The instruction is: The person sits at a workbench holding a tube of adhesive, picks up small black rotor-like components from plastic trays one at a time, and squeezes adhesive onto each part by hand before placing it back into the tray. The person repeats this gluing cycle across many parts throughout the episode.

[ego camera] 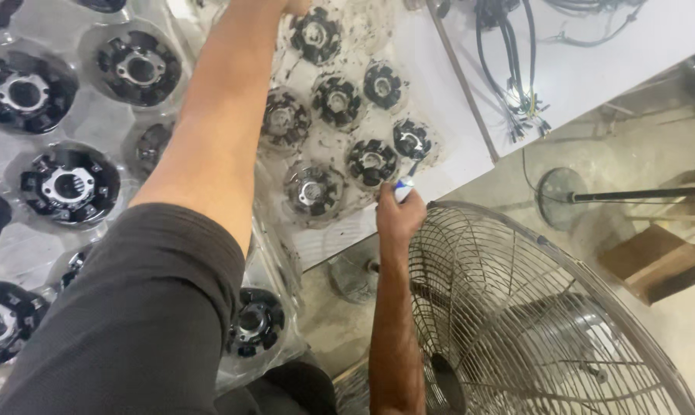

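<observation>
Several round black parts with metal centres lie on a white sheet [447,165] smeared with dark marks. My right hand [398,215] is shut on a small pen-like tool [403,189] with a white and blue body. Its dark tip points at the nearest round part [411,140]; whether it touches is unclear. My left arm stretches across the picture to the top edge. Only the heel of my left hand [295,6] shows there, just above another round part [315,35]. Its fingers are out of view.
Clear plastic trays [94,123] at the left hold larger round black parts [69,184]. A metal fan cage [532,307] stands close under my right forearm. Black wire bundles [516,54] lie on a white table at top right. A fan stand base [560,192] and a wooden block [655,261] sit on the floor.
</observation>
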`<action>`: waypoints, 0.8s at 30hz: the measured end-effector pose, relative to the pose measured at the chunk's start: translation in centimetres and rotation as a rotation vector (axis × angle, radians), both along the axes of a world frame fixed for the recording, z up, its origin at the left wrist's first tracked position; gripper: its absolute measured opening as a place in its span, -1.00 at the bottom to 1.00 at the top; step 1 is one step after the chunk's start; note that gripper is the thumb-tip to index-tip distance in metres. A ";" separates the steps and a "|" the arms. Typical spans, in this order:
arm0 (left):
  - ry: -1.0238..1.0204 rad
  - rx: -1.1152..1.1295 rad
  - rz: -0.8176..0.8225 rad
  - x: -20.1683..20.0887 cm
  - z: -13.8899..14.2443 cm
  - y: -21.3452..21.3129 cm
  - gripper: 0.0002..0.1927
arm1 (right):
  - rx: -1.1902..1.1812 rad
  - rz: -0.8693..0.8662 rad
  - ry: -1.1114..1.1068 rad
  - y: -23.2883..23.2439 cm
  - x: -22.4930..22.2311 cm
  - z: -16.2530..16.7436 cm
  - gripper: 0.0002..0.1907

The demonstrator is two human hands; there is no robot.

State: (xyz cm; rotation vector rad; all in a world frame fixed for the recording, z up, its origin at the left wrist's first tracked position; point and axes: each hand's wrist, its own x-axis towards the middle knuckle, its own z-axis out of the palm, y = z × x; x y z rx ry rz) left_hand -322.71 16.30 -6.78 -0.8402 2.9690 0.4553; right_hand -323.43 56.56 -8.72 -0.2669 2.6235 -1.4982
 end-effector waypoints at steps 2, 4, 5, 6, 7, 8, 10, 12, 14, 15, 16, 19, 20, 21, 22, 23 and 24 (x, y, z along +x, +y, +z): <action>0.002 0.000 -0.022 3.0 1.0 0.7 -0.65 | -0.046 0.004 -0.029 -0.4 -0.1 2.5 -0.76; 0.009 -0.004 -0.046 4.5 3.0 0.7 -0.65 | -0.093 0.012 -0.019 -0.6 -0.2 5.7 -0.77; 0.015 -0.003 -0.056 5.2 4.0 0.6 -0.65 | -0.114 0.021 -0.001 -0.6 -0.1 7.4 -0.78; 0.015 -0.006 -0.068 6.0 4.9 0.4 -0.65 | -0.137 0.032 0.017 -0.7 0.2 9.1 -0.79; 0.021 -0.007 -0.079 6.9 5.7 0.0 -0.65 | -0.147 0.043 0.048 -0.8 0.8 10.8 -0.80; 0.022 -0.011 -0.089 7.9 6.4 -0.5 -0.65 | -0.158 0.054 0.077 -0.8 1.7 12.4 -0.81; 0.025 -0.014 -0.110 10.0 7.8 -1.4 -0.64 | -0.170 0.076 0.104 -0.6 3.8 15.5 -0.82; 0.029 -0.017 -0.130 12.0 8.9 -1.9 -0.64 | -0.169 0.095 0.107 -0.2 6.5 18.0 -0.84; 0.038 -0.013 -0.153 14.1 9.9 -2.2 -0.64 | -0.209 0.110 0.144 0.3 9.8 19.8 -0.84; 0.042 -0.014 -0.166 15.2 10.4 -2.4 -0.64 | -0.229 0.116 0.161 0.6 11.5 20.6 -0.84; 0.042 -0.015 -0.177 16.3 10.8 -2.5 -0.64 | -0.224 0.125 0.159 1.2 13.4 21.1 -0.84; 0.050 -0.014 -0.220 20.1 11.7 -2.9 -0.64 | -0.216 0.125 0.120 3.1 20.4 21.8 -0.85; 0.051 -0.012 -0.238 21.6 11.7 -3.1 -0.64 | -0.216 0.110 0.084 3.8 23.2 21.6 -0.84; 0.056 -0.012 -0.250 23.0 12.4 -3.6 -0.64 | -0.219 0.097 0.052 4.4 25.9 21.4 -0.83; 0.061 -0.016 -0.267 24.6 12.9 -4.2 -0.64 | -0.211 0.117 0.054 5.0 28.7 21.1 -0.82; 0.061 -0.019 -0.283 26.4 13.4 -4.6 -0.64 | -0.197 0.137 0.052 5.5 31.5 20.8 -0.80; 0.065 -0.022 -0.296 28.1 13.5 -4.8 -0.64 | -0.195 0.125 0.029 6.0 34.1 20.2 -0.80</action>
